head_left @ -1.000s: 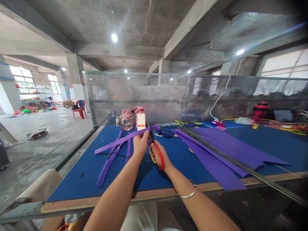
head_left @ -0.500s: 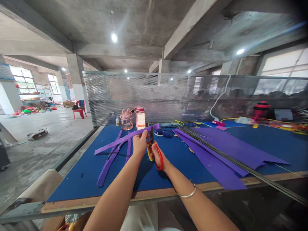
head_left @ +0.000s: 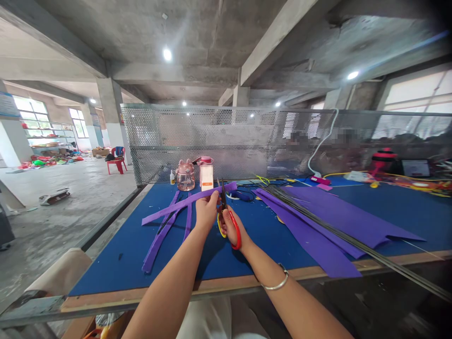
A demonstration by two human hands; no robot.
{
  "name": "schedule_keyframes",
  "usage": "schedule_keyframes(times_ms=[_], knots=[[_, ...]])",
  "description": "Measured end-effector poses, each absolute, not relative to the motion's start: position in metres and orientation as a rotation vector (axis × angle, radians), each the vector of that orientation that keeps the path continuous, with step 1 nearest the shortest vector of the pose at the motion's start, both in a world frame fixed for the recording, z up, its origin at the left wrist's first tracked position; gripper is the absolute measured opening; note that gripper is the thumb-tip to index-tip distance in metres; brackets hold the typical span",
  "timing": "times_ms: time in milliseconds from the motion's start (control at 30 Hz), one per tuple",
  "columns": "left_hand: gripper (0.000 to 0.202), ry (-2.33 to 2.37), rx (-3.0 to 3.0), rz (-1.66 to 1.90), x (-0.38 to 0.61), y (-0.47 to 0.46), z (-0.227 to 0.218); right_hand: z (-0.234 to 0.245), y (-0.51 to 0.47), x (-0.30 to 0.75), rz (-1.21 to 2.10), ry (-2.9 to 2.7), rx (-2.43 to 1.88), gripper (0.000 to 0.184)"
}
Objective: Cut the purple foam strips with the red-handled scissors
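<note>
Pinching a long purple strip (head_left: 169,210) between thumb and fingers, the left hand (head_left: 206,211) holds it slantwise above the desk (head_left: 116,263). The right hand (head_left: 231,227) is closed around the handles of a pair of scissors (head_left: 223,203), one loop red, the other yellow. Their dark, narrow blades stand slightly parted at the strip, near its right end, a short piece of which shows beyond them; whether they have bitten into it cannot be told.

Little writing can be read. An upright white panel (head_left: 207,175) bears an orange bar near its foot, its lettering too small to make out. The small yellow bottle (head_left: 172,178) and the blue wall poster (head_left: 10,104) are just as illegible.

Beside the panel stands a rounded pink bottle (head_left: 185,176) with ear-like bumps on its lid and a see-through lower body. More purple strips (head_left: 158,244) lie crossed on the desk's matt blue top, which has a pale wood-coloured edge. To the right are broad purple sheets (head_left: 339,219), smooth, folded and angular, with a bundle of thin greyish rods (head_left: 353,242) across them. Behind rises a metal screen (head_left: 212,136) punched with round holes. A shiny silver bangle (head_left: 278,284) circles the right wrist.
</note>
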State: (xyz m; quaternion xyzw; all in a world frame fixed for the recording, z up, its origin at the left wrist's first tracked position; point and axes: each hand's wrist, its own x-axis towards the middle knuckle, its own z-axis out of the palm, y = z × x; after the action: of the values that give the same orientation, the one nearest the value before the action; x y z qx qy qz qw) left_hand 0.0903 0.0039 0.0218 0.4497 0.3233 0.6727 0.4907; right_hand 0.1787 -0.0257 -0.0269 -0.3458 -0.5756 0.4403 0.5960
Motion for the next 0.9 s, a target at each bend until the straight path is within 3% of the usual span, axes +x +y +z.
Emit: schedule_keyframes(times_ms=[900], knots=[[0.036,0.817,1.085,1.699,0.089,0.006,0.022,-0.04,-0.017,0.186,0.983,-1.492,-0.735,0.064]])
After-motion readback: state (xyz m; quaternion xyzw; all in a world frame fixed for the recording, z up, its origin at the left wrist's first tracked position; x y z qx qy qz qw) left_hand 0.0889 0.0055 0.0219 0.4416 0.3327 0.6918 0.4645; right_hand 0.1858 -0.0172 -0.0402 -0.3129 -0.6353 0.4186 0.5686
